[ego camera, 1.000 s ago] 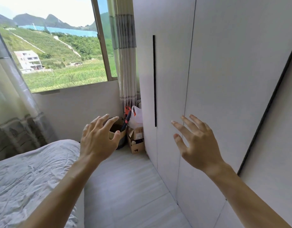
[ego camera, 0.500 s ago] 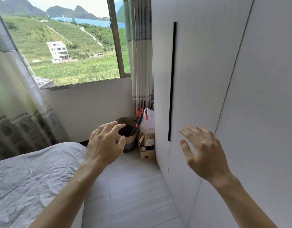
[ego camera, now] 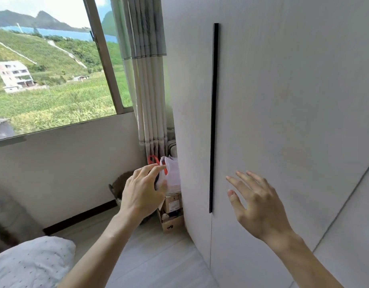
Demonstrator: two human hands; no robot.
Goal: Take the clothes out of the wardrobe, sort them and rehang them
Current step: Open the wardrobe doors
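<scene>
– Grey-white matte wardrobe (ego camera: 283, 121) fills your right side, doors closed, with a long black vertical handle strip (ego camera: 213, 117) on the door facing you.

– And my hands?

– Both are bare and hold nothing. Your right hand (ego camera: 260, 206) hovers with its fingers spread wide, just right of the strip's lower end; I cannot tell if it touches the door. Your left hand (ego camera: 141, 192) is raised, fingers loosely extended, before the room's corner.

– What's in that corner?

– A brown cardboard box (ego camera: 172, 217) on the pale plank floor (ego camera: 158, 258), against the wardrobe's side, with a clear plastic bag (ego camera: 172, 177) on top and a woven basket (ego camera: 118, 185) beside it. Above them are a striped curtain (ego camera: 150, 90) and a large window (ego camera: 55, 90). Your white dotted bed sheet (ego camera: 30, 265) lies low on your left.
</scene>
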